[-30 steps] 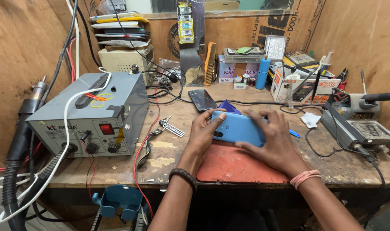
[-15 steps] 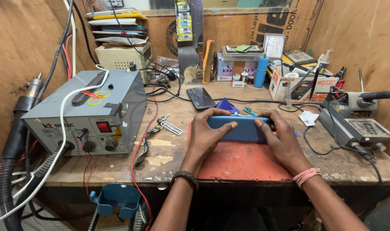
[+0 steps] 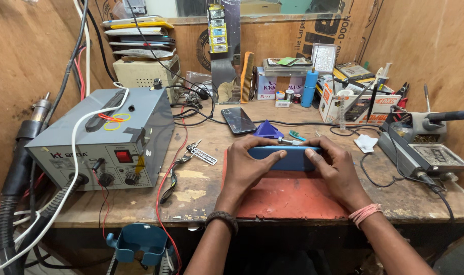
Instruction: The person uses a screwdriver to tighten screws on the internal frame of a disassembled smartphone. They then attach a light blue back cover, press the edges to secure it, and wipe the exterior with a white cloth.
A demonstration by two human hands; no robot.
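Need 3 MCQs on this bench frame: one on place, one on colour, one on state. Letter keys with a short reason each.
1. Where does the dark flat phone with the glossy face lie?
A. on the grey box-shaped bench station
B. on the wooden workbench behind the hands
C. on the red mat

2. What colour is the flat rectangular mat under the hands?
A. red
B. green
C. white

3. How is the blue rectangular phone-shaped device held?
A. flat under one palm
B. lying untouched
C. on its long edge between both hands

Key: 1 B, it rests on the workbench beyond the fingers. 2 A, the mat shows red below the wrists. 3 C, the left hand and right hand grip its two ends, its edge facing up.
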